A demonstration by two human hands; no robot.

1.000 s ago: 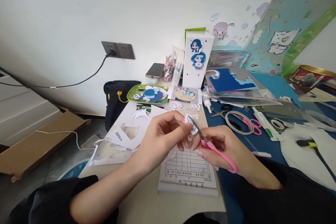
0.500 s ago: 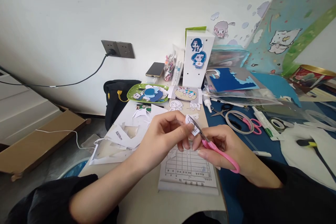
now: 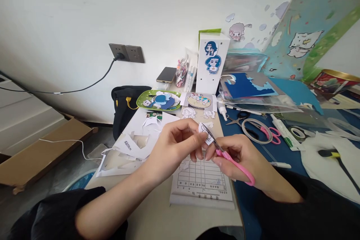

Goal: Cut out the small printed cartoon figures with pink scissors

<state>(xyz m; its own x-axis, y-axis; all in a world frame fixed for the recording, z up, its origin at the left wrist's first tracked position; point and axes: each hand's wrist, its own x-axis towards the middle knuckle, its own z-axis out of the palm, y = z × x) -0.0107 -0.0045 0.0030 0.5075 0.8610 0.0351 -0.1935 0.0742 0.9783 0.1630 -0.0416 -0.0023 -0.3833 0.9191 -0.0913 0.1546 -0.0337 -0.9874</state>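
My left hand (image 3: 184,138) pinches a small piece of white paper (image 3: 206,135) with a black line drawing, between thumb and fingers. In my right hand (image 3: 239,153) is a pair of pink-handled scissors (image 3: 234,163), gripped by the loops. Their blades point up and left, lying along the right edge of the paper, close to my left thumb. Both hands are above a printed form pad (image 3: 201,191) with a ruled table. Behind them lie line-drawn paper cutouts (image 3: 189,112) and a picture card (image 3: 199,100). The fingers partly hide the drawing.
Paper scraps (image 3: 136,144) spread to the left, before a green tray (image 3: 143,99) with blue cut pieces. To the right, on the blue mat (image 3: 242,202), are a tape ring (image 3: 256,131), another pair of scissors (image 3: 234,120) and a glue tube (image 3: 286,133). A white box (image 3: 209,78) stands behind.
The scissors have tilted very slightly, their handle loop shifting a little left. The paper stays in nearly the same spot in my left hand.
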